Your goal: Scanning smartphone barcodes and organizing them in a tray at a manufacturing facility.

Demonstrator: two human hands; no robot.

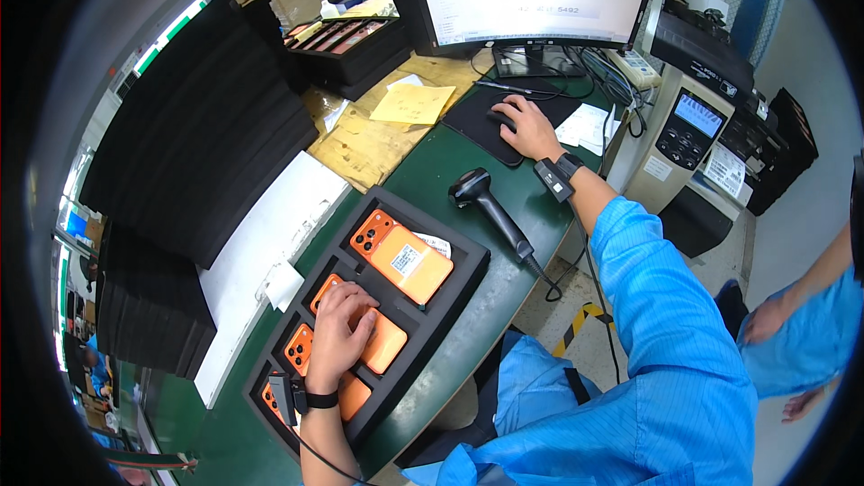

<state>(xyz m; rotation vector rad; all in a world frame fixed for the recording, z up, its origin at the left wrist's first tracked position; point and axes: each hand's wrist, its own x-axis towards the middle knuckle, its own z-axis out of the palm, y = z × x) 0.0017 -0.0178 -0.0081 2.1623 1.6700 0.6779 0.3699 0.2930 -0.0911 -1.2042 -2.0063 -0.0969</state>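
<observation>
My left hand [338, 328] lies over an orange phone [387, 343] in a black foam tray [454, 292], its fingers curled about the phone and covering part of it. Above it in the tray, another orange phone [427, 281] bears a white label, with a paper slip partly under it. More orange phones [298, 348] sit in the lower slots, partly hidden by my hand and wrist. My right hand [533, 132] is wrapped over a black computer mouse [501, 121] on a dark mouse pad [475, 137]. Both wrists wear black bands with small devices.
A black barcode scanner [492, 209] lies right of the tray, its cable hanging off the green table [396, 160]. The lit monitor [540, 0] stands behind, a label printer [688, 130] to the right. Tall black foam stacks [198, 135] rise at left. Another person [801, 324] is at far right.
</observation>
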